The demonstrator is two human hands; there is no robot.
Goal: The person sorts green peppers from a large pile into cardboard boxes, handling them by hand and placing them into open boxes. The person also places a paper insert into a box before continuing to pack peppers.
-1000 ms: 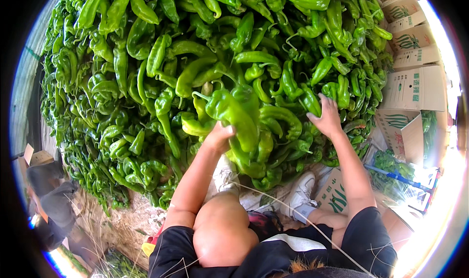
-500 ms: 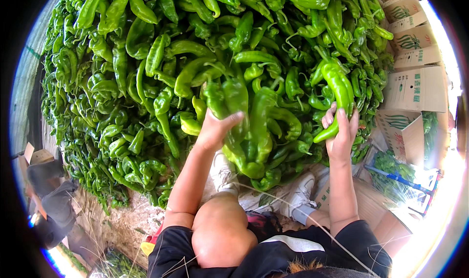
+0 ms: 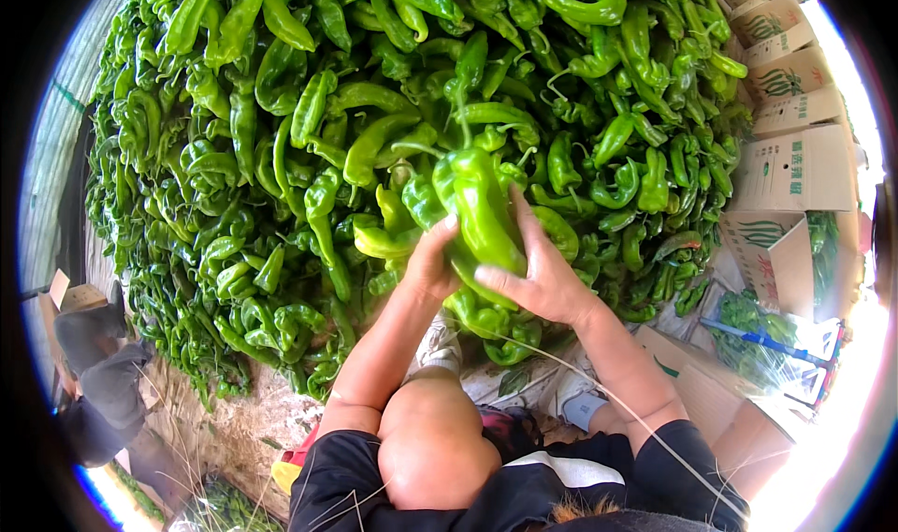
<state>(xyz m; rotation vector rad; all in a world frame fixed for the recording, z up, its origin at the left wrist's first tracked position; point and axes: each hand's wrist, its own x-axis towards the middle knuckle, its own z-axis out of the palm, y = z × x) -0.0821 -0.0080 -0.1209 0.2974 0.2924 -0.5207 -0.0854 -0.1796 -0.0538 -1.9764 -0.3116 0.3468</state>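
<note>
A large heap of green peppers fills the view in front of me. Over its near edge, my left hand and my right hand are together around a bunch of long green peppers. The bunch stands stem end up, a bright wide pepper uppermost and another behind it to the left. My left thumb presses on the bunch's left side while those fingers are hidden behind it. My right hand cups the right side, its thumb across the lower front. How many peppers are in the bunch I cannot tell.
Open cardboard boxes line the right side. A blue-edged crate with greens in clear plastic stands near right, beside a carton. At far left another person's dark-clothed leg shows. My bare knee rises between my arms.
My right hand has moved left from the heap's right side, bringing its peppers against those in my left hand. The left hand has shifted slightly right and lower.
</note>
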